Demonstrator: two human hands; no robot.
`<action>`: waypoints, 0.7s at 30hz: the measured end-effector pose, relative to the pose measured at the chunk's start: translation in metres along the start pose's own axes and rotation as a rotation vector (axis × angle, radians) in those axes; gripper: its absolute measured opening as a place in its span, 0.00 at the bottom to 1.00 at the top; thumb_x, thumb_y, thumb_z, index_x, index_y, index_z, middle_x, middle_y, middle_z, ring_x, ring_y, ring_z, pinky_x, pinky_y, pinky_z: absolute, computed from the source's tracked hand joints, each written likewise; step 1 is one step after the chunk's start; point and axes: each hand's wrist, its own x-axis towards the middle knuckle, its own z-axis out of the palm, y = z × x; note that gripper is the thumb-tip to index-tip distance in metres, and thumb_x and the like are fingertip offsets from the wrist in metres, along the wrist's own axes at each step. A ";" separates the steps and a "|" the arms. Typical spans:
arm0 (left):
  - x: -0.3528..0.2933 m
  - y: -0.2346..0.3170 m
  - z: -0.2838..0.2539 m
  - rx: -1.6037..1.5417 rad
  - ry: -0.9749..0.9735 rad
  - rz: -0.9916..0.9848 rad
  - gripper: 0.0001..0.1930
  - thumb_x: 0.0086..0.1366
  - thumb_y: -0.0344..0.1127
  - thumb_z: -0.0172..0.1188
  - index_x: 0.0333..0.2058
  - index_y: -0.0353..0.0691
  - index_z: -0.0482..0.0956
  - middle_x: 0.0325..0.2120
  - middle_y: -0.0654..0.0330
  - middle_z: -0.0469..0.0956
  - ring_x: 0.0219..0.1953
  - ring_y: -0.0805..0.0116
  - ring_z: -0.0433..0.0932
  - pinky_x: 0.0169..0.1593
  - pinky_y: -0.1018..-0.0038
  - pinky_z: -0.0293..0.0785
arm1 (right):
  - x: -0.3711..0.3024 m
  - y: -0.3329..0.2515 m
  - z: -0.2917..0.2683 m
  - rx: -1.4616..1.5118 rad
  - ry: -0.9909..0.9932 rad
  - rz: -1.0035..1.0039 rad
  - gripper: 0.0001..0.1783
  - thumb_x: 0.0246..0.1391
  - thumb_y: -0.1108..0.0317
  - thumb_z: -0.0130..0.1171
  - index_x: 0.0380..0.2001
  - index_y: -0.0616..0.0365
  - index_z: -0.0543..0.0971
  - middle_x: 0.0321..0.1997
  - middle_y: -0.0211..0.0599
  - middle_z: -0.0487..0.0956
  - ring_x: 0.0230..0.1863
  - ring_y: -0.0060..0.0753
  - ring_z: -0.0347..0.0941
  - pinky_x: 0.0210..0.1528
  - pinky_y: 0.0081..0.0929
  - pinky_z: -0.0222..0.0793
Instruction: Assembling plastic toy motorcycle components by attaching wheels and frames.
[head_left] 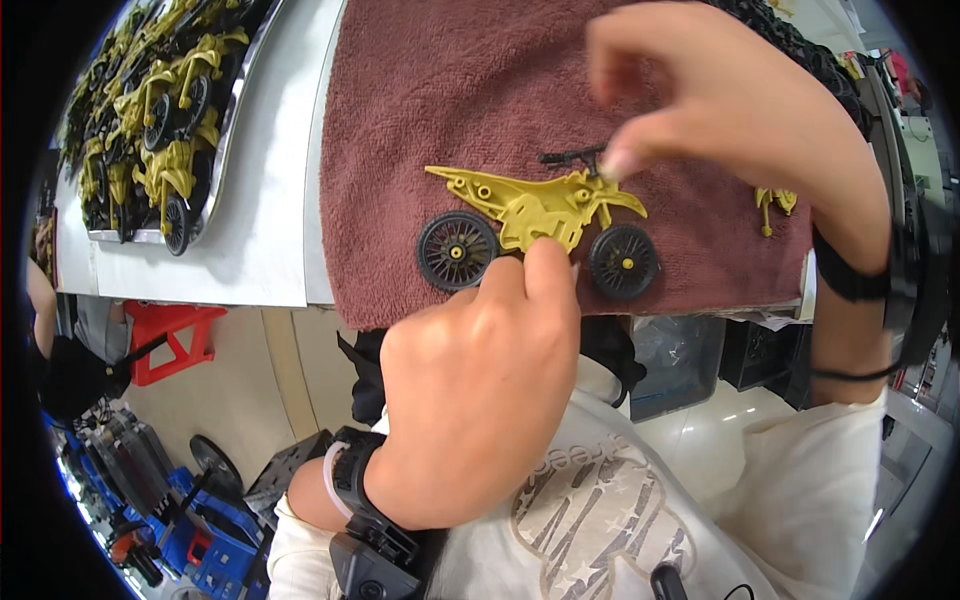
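Note:
A yellow toy motorcycle with black spoked wheels lies on its side on a maroon towel. Its black rear wheel is at the left and its black front wheel at the right. My left hand grips the lower middle of the body, its fingertips partly hidden. Black handlebars stick out at the top of the front end. Above them is my right hand, its thumb and fingers curved apart. The thumb tip is close to the handlebars; whether it touches them I cannot tell.
At the far left a tray holds many yellow and black toy motorcycles. A small yellow part lies at the towel's right side, and black parts are heaped behind it. A red plastic stool stands on the floor to the left.

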 end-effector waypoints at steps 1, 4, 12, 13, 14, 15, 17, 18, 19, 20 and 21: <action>-0.001 0.000 -0.005 -0.003 0.004 0.007 0.10 0.60 0.36 0.61 0.25 0.41 0.71 0.15 0.60 0.72 0.15 0.56 0.72 0.19 0.65 0.64 | -0.009 0.021 0.004 0.024 0.059 0.008 0.17 0.37 0.68 0.67 0.34 0.59 0.77 0.34 0.24 0.74 0.28 0.16 0.64 0.32 0.17 0.62; -0.009 0.006 -0.019 -0.129 -0.044 -0.005 0.10 0.59 0.37 0.63 0.26 0.41 0.72 0.17 0.61 0.75 0.16 0.60 0.74 0.19 0.69 0.66 | -0.087 0.048 -0.006 0.150 0.189 0.228 0.22 0.32 0.65 0.67 0.36 0.57 0.77 0.37 0.24 0.72 0.28 0.16 0.61 0.31 0.16 0.58; -0.002 -0.027 -0.030 -0.414 0.049 0.099 0.05 0.57 0.27 0.65 0.29 0.36 0.77 0.16 0.63 0.74 0.15 0.78 0.69 0.20 0.79 0.61 | -0.124 0.054 0.033 0.072 0.356 0.340 0.13 0.40 0.79 0.60 0.33 0.61 0.75 0.33 0.31 0.70 0.30 0.22 0.67 0.34 0.21 0.64; 0.001 -0.031 -0.033 -0.476 0.097 0.096 0.04 0.57 0.26 0.64 0.30 0.35 0.78 0.16 0.64 0.74 0.16 0.81 0.68 0.20 0.81 0.60 | -0.125 0.055 0.031 0.068 0.342 0.351 0.11 0.41 0.80 0.60 0.32 0.61 0.74 0.33 0.31 0.70 0.31 0.22 0.68 0.35 0.20 0.64; 0.005 -0.036 -0.038 -0.502 0.115 0.097 0.03 0.59 0.24 0.62 0.31 0.32 0.78 0.16 0.66 0.73 0.19 0.84 0.68 0.22 0.82 0.60 | -0.126 0.052 0.027 0.067 0.342 0.358 0.11 0.41 0.80 0.60 0.32 0.61 0.74 0.33 0.31 0.70 0.31 0.22 0.68 0.35 0.20 0.64; 0.002 -0.038 -0.046 -0.518 0.135 0.034 0.03 0.61 0.25 0.60 0.32 0.31 0.77 0.20 0.64 0.75 0.22 0.82 0.70 0.26 0.83 0.64 | -0.126 0.045 0.018 0.084 0.380 0.379 0.10 0.42 0.79 0.60 0.31 0.62 0.74 0.33 0.32 0.70 0.32 0.22 0.68 0.35 0.20 0.64; 0.005 -0.044 -0.053 -0.530 0.185 0.086 0.04 0.63 0.26 0.57 0.33 0.30 0.76 0.25 0.60 0.76 0.25 0.80 0.72 0.30 0.83 0.67 | -0.137 0.033 0.005 0.123 0.517 0.335 0.06 0.48 0.78 0.58 0.31 0.63 0.73 0.36 0.32 0.72 0.32 0.19 0.68 0.35 0.18 0.64; 0.001 -0.048 -0.060 -0.578 0.113 0.034 0.13 0.63 0.34 0.61 0.39 0.29 0.76 0.34 0.54 0.79 0.34 0.72 0.77 0.37 0.80 0.71 | -0.137 0.032 0.007 0.233 0.617 0.197 0.05 0.50 0.78 0.57 0.32 0.63 0.73 0.38 0.33 0.72 0.31 0.18 0.67 0.33 0.17 0.63; 0.006 -0.050 -0.058 -0.569 0.121 0.022 0.13 0.63 0.34 0.61 0.39 0.29 0.76 0.34 0.54 0.79 0.34 0.72 0.77 0.37 0.80 0.71 | -0.137 0.032 0.008 0.345 0.713 0.058 0.05 0.52 0.78 0.56 0.33 0.63 0.72 0.40 0.34 0.73 0.30 0.17 0.67 0.30 0.16 0.63; 0.019 -0.056 -0.052 -0.482 0.244 0.314 0.20 0.60 0.39 0.65 0.44 0.28 0.76 0.39 0.52 0.78 0.40 0.67 0.77 0.41 0.75 0.72 | -0.140 0.027 0.003 0.495 0.592 0.028 0.07 0.57 0.72 0.55 0.38 0.61 0.72 0.45 0.40 0.70 0.40 0.23 0.68 0.43 0.19 0.64; 0.026 -0.060 -0.050 -0.383 0.362 0.604 0.28 0.56 0.44 0.68 0.48 0.28 0.75 0.43 0.49 0.78 0.46 0.62 0.77 0.45 0.71 0.73 | -0.132 0.023 0.008 0.501 0.589 0.020 0.07 0.57 0.72 0.55 0.38 0.61 0.72 0.45 0.40 0.70 0.40 0.23 0.68 0.43 0.19 0.64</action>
